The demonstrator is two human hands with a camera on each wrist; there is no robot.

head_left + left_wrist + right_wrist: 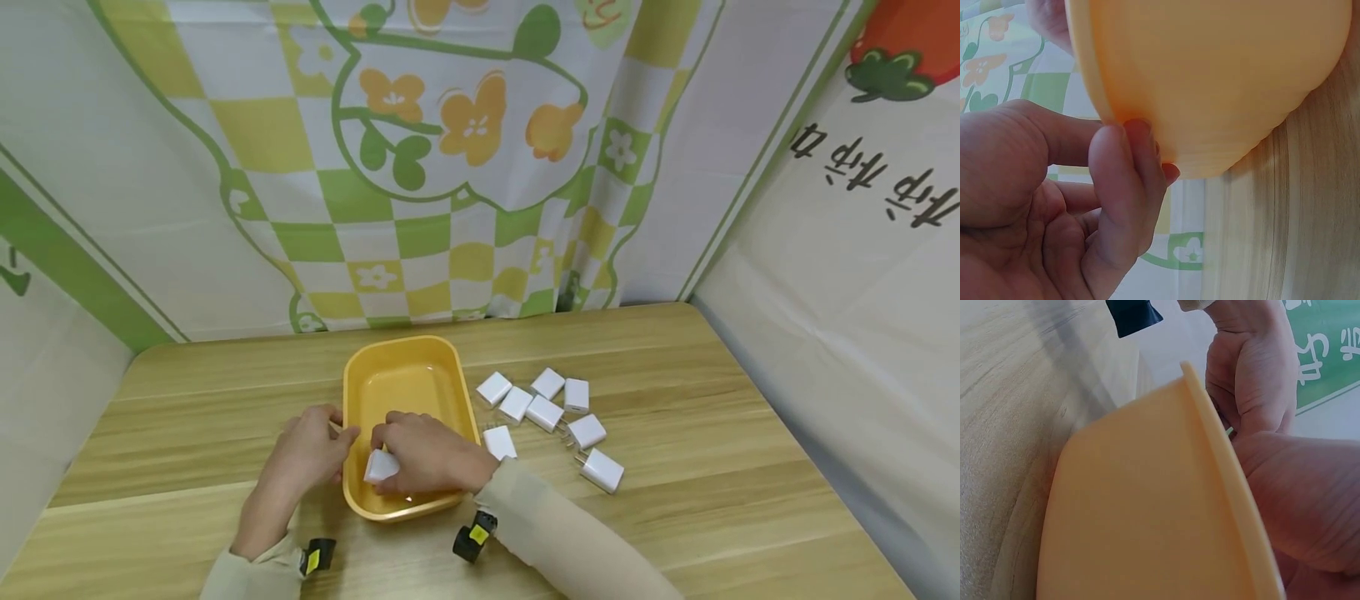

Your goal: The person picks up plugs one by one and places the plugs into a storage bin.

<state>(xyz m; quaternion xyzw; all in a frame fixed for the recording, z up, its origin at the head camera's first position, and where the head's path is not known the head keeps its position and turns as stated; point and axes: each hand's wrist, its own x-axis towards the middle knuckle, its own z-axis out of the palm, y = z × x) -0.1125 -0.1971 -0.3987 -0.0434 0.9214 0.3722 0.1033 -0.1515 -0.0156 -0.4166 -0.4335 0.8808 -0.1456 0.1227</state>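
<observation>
A yellow plastic tray [459, 375] with rounded corners stands on the wooden table. My left hand [307, 450] is at its left wall; in the left wrist view, thumb and fingers [1116, 165] pinch the tray's rim. Reaching over the right wall, my right hand [423, 454] is inside the tray and grips a white plug-in charger [382, 467] near the left side. In the right wrist view the tray wall [1141, 506] hides that charger, and only part of the right hand [1310, 494] shows.
Several white chargers lie loose on the table right of the tray, among them one close to its wall [499, 442] and one farther right with prongs showing [602, 471]. A patterned curtain [420, 250] hangs behind the table [712, 467].
</observation>
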